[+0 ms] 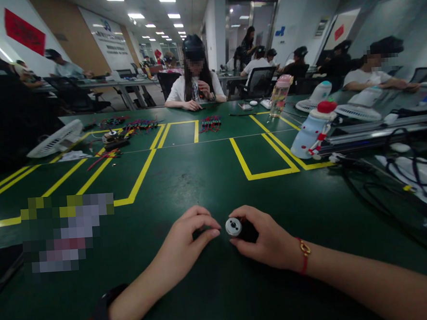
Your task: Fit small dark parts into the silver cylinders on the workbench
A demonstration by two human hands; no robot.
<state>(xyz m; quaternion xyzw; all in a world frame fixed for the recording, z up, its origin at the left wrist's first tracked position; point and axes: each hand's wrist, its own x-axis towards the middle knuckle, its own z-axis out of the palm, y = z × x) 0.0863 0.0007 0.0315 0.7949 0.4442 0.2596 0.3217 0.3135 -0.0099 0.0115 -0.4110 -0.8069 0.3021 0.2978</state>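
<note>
Cylinder point(234, 227) is held in right hand point(270, 236), curved around it; left hand point(186, 233) bends near, fingertips pinched narrowly, content I cannot tell.

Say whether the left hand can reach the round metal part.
Likely yes: the left hand is just beside the round metal part, which the right hand holds, and nothing shows between them.

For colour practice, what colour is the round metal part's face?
The round metal part has a silvery face: head view.

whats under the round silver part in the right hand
Green tabletop shows around the round silver part in the right hand; the part itself hides whatever is directly beneath.
</note>
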